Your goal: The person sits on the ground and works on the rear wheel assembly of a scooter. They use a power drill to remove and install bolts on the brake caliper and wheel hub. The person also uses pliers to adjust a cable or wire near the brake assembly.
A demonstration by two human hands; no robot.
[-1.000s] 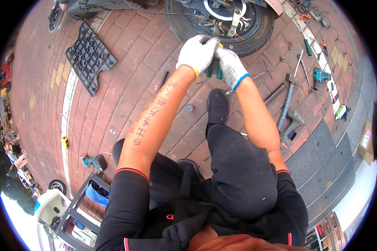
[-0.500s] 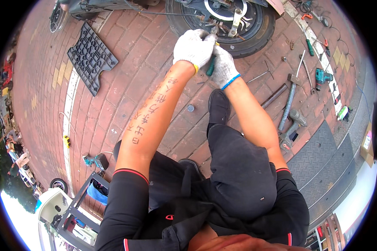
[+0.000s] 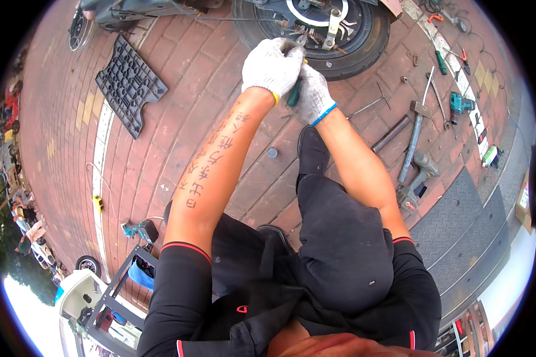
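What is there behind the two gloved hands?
Behind the left hand and right hand are a black tyre and red brick paving. A green handle shows between them; whatever the hands cover cannot be seen.

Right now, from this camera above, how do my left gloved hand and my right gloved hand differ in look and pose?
The left gloved hand has yellow trim at its cuff; the right gloved hand has blue trim. The left glove looks whiter, the right one greyer. The left hand sits higher in the picture than the right. Both wear knitted gloves and are close together near the tyre.
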